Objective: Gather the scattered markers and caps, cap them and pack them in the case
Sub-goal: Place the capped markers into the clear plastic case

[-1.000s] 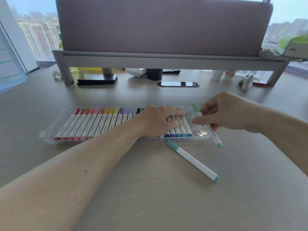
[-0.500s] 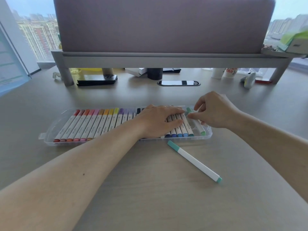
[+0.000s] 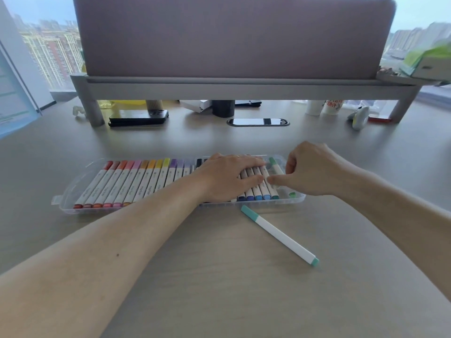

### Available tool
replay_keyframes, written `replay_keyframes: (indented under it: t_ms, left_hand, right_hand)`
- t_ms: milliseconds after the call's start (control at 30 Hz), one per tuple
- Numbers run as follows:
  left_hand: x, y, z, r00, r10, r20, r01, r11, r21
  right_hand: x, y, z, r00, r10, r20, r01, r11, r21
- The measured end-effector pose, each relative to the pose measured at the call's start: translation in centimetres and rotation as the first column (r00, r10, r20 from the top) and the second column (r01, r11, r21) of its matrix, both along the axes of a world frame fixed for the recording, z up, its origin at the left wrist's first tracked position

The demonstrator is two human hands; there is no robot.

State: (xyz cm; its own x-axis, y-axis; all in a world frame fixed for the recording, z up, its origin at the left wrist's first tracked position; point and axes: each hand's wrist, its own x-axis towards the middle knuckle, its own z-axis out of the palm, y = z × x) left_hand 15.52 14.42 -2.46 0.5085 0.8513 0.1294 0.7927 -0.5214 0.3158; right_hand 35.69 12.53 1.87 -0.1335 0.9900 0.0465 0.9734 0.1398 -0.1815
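A clear plastic case [image 3: 73,191] lies open on the desk, filled with a row of capped markers [image 3: 136,181] running from red through yellow and purple to blue. My left hand [image 3: 227,179] lies flat on the blue markers in the right half, fingers straight. My right hand [image 3: 314,169] is at the case's right end, fingers and thumb curled round a green marker [image 3: 274,163] that lies in the last slot. A teal-capped white marker [image 3: 278,234] lies loose on the desk in front of the case.
A grey riser shelf [image 3: 244,86] with a mauve panel on it spans the back of the desk. Under it are a black phone [image 3: 139,117], a dark cup [image 3: 223,108], a cable slot [image 3: 258,121] and paper cups [image 3: 332,107].
My right hand carried the green marker from above the case's right end down into the case beside the blue ones. My left hand stayed flat on the markers.
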Motion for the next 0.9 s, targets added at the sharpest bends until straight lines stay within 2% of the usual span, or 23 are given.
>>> replay_keyframes:
  t_ms: [67, 267, 500, 800, 900]
  left_hand:
    - [0.1, -0.1, 0.1, 1.000, 0.001, 0.000, -0.001, 1.000, -0.004]
    - [0.1, -0.1, 0.0, 1.000, -0.011, 0.001, 0.011, 1.000, -0.003]
    - [0.0, 0.3, -0.3, 1.000, -0.006, -0.020, 0.006, 1.000, 0.011]
    - [-0.1, 0.7, -0.6, 1.000, -0.014, -0.011, 0.014, 1.000, 0.028]
    - [-0.1, 0.6, -0.6, 1.000, -0.014, -0.013, 0.015, 1.000, 0.022]
  right_hand:
    - [-0.2, 0.5, 0.3, 0.997, 0.016, 0.081, -0.015, 1.000, -0.013]
    - [-1.1, 0.5, 0.7, 0.988, -0.011, 0.156, 0.011, 1.000, 0.002]
    - [0.0, 0.3, 1.4, 0.996, -0.025, 0.082, 0.033, 0.994, -0.103]
    - [0.3, 0.5, 0.1, 0.990, -0.015, 0.139, -0.010, 0.984, 0.176]
    - [0.0, 0.5, -0.6, 0.997, -0.012, 0.075, -0.001, 0.987, 0.163]
